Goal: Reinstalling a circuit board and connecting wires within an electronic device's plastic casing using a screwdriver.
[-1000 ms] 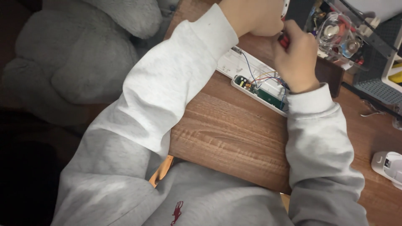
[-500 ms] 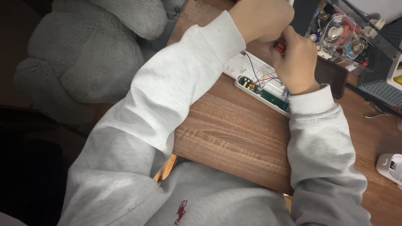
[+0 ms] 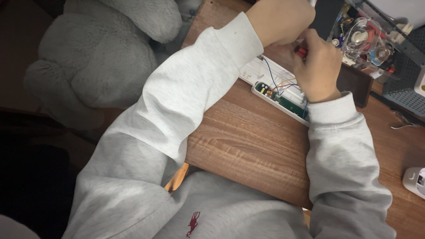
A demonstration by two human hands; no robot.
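An opened long white plastic casing [image 3: 283, 95] lies on the wooden table [image 3: 252, 141], showing a green circuit board [image 3: 290, 105] and thin blue, red and yellow wires. My right hand [image 3: 318, 66] is closed around a red-handled tool [image 3: 301, 52] just above the wires. My left hand [image 3: 281, 20] is curled into a fist at the casing's far end, touching the right hand. Its fingers face away, so what it grips is hidden. Both arms wear grey sweatshirt sleeves.
A large grey plush toy [image 3: 102, 62] sits left of the table. A clear plastic box of small parts [image 3: 367, 40] stands behind my right hand, with a grey mesh basket [image 3: 405, 88] beside it. A white device [image 3: 416, 181] lies at the right edge.
My hands have drawn together over the casing's far end. They now sit lower in the picture because the view has tilted a little.
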